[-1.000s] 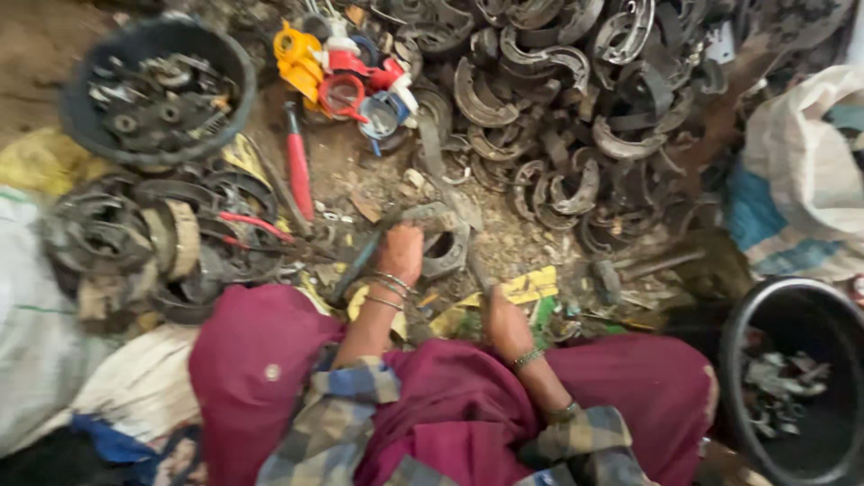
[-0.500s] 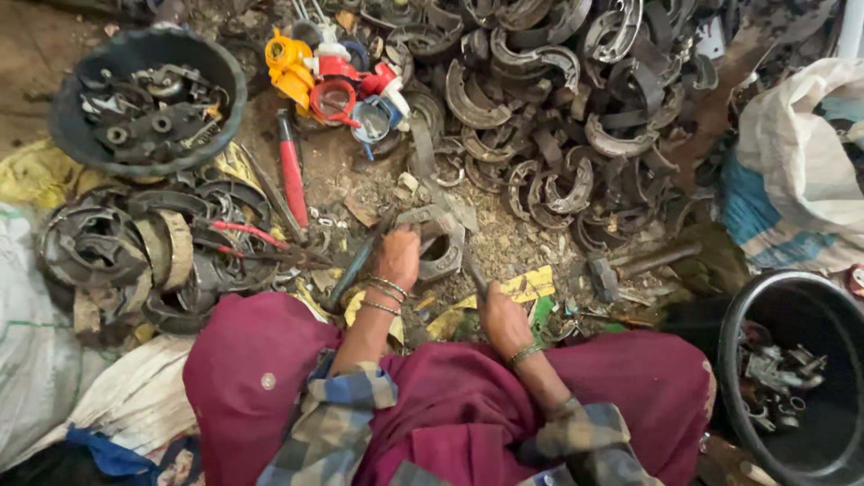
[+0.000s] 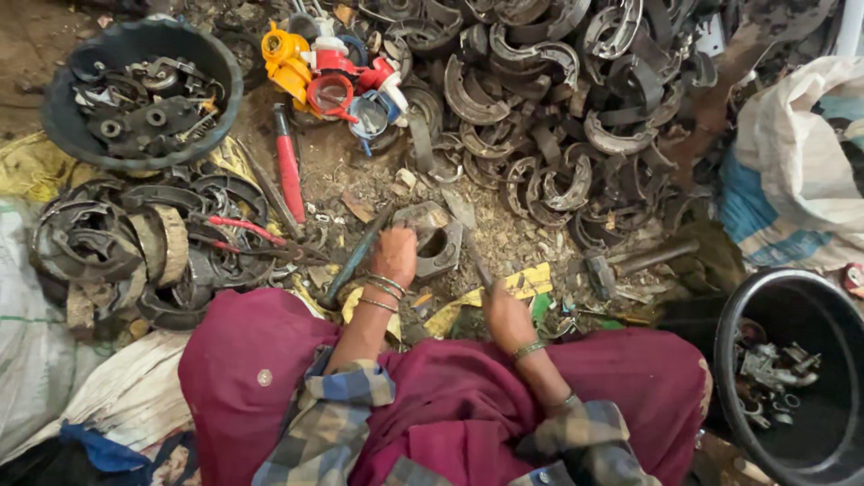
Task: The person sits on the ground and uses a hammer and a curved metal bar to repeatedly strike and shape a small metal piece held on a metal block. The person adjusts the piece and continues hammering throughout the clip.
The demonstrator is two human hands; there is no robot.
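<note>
My left hand (image 3: 394, 255) rests on a grey metal casting (image 3: 434, 238) that lies on the dirt floor in front of my knees, fingers closed on its near edge. My right hand (image 3: 506, 315) grips a thin dark metal tool (image 3: 477, 261) whose tip points up toward the casting. Both wrists wear bangles. My maroon-clad knees (image 3: 270, 378) and plaid sleeves fill the bottom of the view.
A big heap of curved brake shoes (image 3: 558, 108) lies ahead. A black tub of metal parts (image 3: 135, 94) sits far left, another black tub (image 3: 792, 369) at right. A red-handled tool (image 3: 290, 166), coloured plastic parts (image 3: 328, 67), stacked rings (image 3: 117, 247) and white sacks (image 3: 810, 153) surround me.
Both hands stay in place on the casting and the tool. The view has shifted slightly; nothing was picked up or let go.
</note>
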